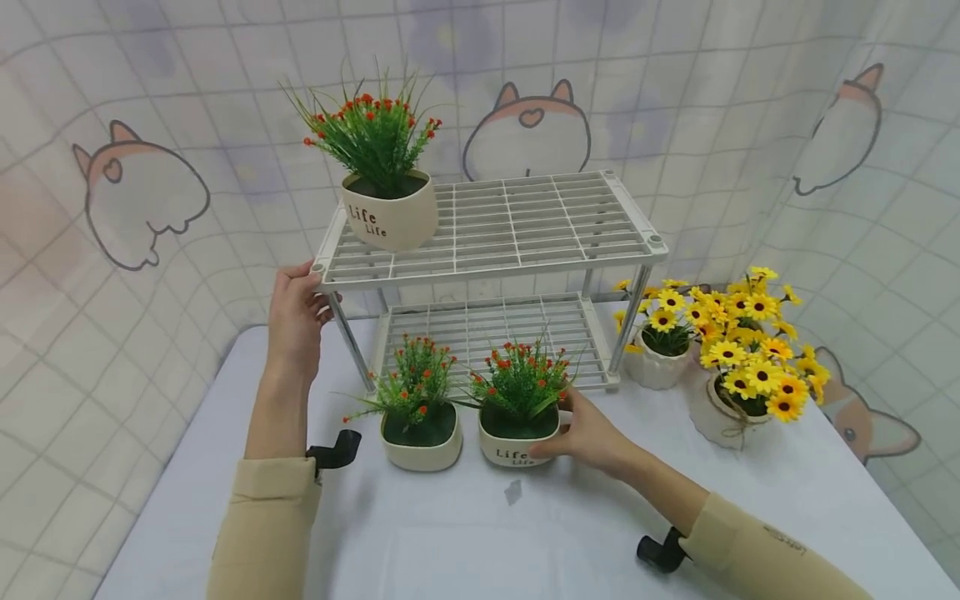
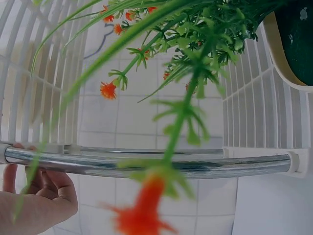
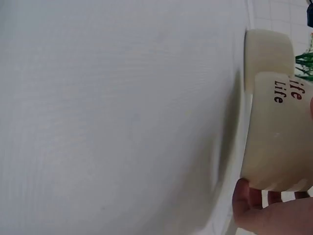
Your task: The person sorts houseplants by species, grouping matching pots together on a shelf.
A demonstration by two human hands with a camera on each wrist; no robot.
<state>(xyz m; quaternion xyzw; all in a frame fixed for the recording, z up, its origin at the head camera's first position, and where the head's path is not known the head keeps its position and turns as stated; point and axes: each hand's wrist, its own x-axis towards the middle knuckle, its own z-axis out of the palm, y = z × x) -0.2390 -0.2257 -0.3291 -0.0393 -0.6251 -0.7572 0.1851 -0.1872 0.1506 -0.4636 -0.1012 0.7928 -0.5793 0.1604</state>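
My left hand (image 1: 296,321) holds the front left corner of a white two-tier wire rack (image 1: 517,229); in the left wrist view its fingers curl by the metal post (image 2: 195,166). With my right hand (image 1: 592,437) I grip the side of a cream flowerpot (image 1: 517,450) of red-flowered grass, lettered "Life", in front of the rack. In the right wrist view the fingers (image 3: 244,203) wrap around this pot's side. Close on its left stands a similar flowerpot (image 1: 423,454). Another "Life" flowerpot (image 1: 390,218) sits on the upper shelf's left end.
Two pots of yellow flowers, a smaller one (image 1: 656,367) and a larger one (image 1: 727,421), stand right of the rack on the white-covered table (image 1: 465,542). A checked curtain with cartoon animals (image 1: 525,133) hangs behind and at both sides.
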